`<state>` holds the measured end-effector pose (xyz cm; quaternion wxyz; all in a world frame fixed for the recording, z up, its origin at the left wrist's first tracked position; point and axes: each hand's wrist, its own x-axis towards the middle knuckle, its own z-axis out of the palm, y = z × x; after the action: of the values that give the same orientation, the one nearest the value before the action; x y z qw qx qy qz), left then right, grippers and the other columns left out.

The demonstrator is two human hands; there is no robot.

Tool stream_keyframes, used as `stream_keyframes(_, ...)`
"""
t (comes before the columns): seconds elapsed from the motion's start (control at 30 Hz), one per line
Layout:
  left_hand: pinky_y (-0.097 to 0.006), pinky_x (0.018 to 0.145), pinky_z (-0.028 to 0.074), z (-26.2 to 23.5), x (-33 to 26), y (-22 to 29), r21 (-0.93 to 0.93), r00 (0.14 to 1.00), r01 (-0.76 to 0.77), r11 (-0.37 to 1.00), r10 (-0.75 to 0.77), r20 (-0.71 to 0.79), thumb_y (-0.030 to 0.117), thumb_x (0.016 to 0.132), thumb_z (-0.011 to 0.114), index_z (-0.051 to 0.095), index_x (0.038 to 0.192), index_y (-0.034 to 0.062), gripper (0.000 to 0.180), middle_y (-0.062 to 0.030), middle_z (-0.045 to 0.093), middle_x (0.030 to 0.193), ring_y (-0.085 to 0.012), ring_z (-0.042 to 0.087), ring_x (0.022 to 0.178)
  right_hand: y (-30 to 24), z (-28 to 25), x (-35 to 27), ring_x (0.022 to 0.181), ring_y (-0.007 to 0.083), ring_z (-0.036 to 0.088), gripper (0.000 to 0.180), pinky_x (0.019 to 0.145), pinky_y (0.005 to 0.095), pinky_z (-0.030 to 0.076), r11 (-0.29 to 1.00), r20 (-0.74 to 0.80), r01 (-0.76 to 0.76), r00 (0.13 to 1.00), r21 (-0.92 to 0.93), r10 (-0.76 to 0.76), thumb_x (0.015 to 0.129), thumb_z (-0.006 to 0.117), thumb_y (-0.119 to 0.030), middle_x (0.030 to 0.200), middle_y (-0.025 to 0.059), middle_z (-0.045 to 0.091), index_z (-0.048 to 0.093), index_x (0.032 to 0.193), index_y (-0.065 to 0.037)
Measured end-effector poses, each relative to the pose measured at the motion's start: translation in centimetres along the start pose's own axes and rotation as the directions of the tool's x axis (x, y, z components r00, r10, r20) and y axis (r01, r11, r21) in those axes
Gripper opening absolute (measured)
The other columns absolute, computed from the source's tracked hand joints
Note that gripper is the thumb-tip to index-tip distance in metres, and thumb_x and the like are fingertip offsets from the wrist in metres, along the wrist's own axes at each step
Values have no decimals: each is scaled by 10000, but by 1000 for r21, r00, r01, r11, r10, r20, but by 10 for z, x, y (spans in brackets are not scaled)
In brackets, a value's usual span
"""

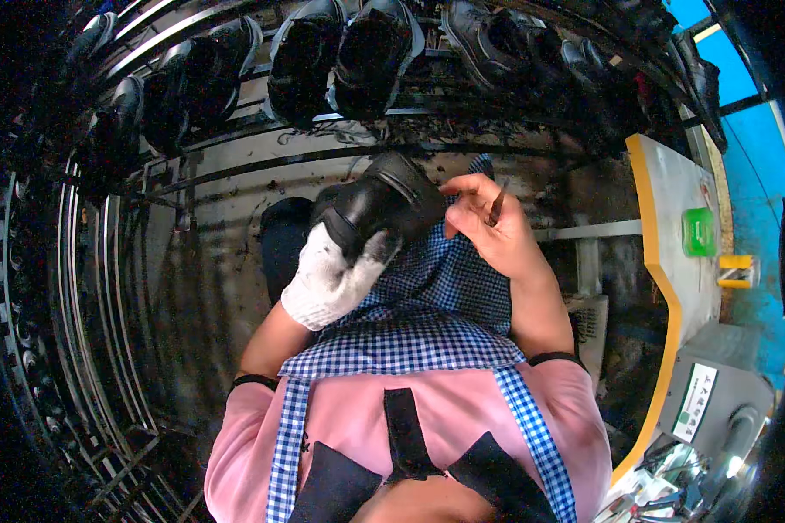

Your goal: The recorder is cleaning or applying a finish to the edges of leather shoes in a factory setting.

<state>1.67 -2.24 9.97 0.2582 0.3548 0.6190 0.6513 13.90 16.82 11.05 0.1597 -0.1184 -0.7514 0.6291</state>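
Note:
A black leather shoe [377, 207] is held up above my lap. My left hand [330, 277], in a white glove with dark fingertips, is closed around its near left side. Beside the shoe's right end is my bare right hand [504, 237], its fingers curled. A thin dark tool [497, 207] sticks up between those fingers; its exact kind does not show. The thumb and fingertips are close to the shoe, but I cannot tell whether they touch it. Under both hands lies my blue checked apron [410, 340].
Black shoes [379, 57] stand in a row on a metal rack [235, 166] ahead. Metal rails [118, 322] run along the left. To the right is a yellow-edged worktable [672, 205] with a green container [697, 233], a yellow-banded object [738, 271] and a grey machine [715, 383].

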Motion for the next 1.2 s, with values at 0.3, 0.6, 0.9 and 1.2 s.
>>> stream_keyframes(0.3, -361, 724, 508, 12, -7, -10, 665, 792, -585, 464, 152, 591, 193, 616, 608, 580, 844, 97, 249, -108, 570, 905, -268, 586, 849, 88, 11, -17, 1081, 213, 545, 547, 965, 356, 408, 809, 214, -369, 929, 458, 302, 898, 545, -358, 1195, 83, 569, 410, 1324, -42)
stream_keyframes(0.6, -370, 887, 443, -35, 18, 25, 418, 836, -458, 785, 540, -97, 74, 731, 652, 473, 1208, 4, 514, -177, 516, 1193, -285, 542, 1073, 56, 13, -49, 1232, 242, 408, 546, 1039, 357, 314, 662, 152, -239, 970, 710, 187, 907, 471, -401, 1341, 93, 438, 378, 1358, -108)
stream_keyframes(0.9, -341, 969, 398, -26, 34, 3, -145, 913, -254, 956, 187, -363, 177, 724, 725, 445, 1233, 2, 607, -112, 521, 1190, -201, 502, 1106, 121, 4, -32, 948, 173, 555, 381, 815, 304, 463, 583, 69, -678, 676, 447, 733, 894, 562, -217, 1117, 58, 580, 504, 1245, -83)
stream_keyframes(1.2, -321, 934, 422, -30, 41, 7, -56, 990, -135, 989, 132, -55, 213, 673, 762, 515, 1189, -3, 612, -104, 563, 1130, -188, 542, 1044, -33, -7, 17, 585, 141, 495, 309, 541, 224, 421, 700, 147, 343, 934, -626, -326, 905, 523, -122, 801, 69, 525, 559, 1199, -36)
